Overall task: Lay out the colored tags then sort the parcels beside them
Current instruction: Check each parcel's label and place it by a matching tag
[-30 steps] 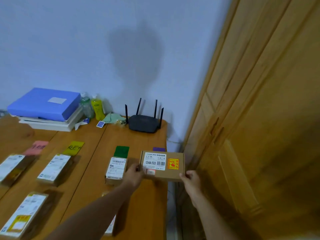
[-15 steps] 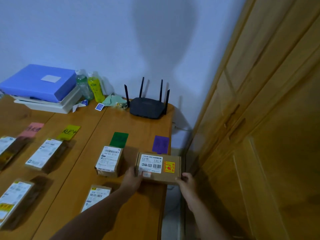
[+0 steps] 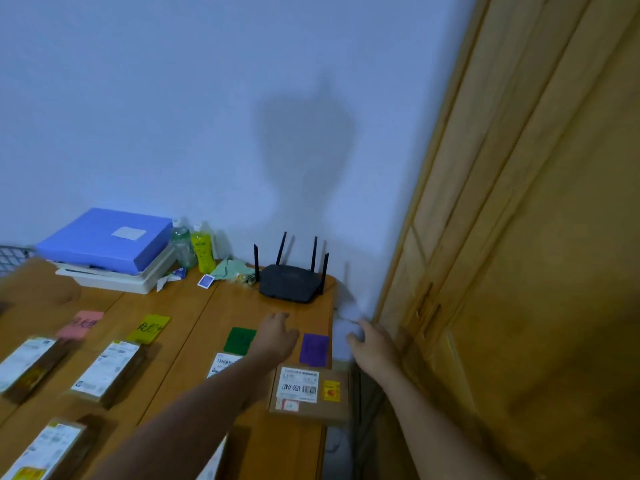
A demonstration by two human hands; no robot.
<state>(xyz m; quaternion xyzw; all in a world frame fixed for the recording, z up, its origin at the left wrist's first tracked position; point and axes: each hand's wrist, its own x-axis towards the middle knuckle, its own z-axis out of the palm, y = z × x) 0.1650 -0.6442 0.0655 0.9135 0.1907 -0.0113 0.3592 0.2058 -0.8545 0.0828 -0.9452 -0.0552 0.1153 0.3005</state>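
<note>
A row of colored tags lies on the wooden table (image 3: 221,306): pink tag (image 3: 77,323), yellow tag (image 3: 149,328), green tag (image 3: 240,339), purple tag (image 3: 314,349). A brown parcel with a white label and an orange sticker (image 3: 309,393) rests flat just below the purple tag, at the table's right edge. My left hand (image 3: 275,336) hovers open between the green and purple tags, holding nothing. My right hand (image 3: 374,341) is open past the table's right edge, also with nothing in it. Another parcel (image 3: 221,363) under the green tag is partly hidden by my left forearm.
More labelled parcels lie under the pink tag (image 3: 27,363), under the yellow tag (image 3: 109,372) and at the lower left (image 3: 48,448). At the back stand a black router (image 3: 291,284), two bottles (image 3: 194,245) and a blue box on a white tray (image 3: 104,239). A wooden wardrobe (image 3: 519,237) rises at the right.
Both hands have let go of the brown parcel, which now lies on the table below the purple tag. The hands have lifted away and forward, open.
</note>
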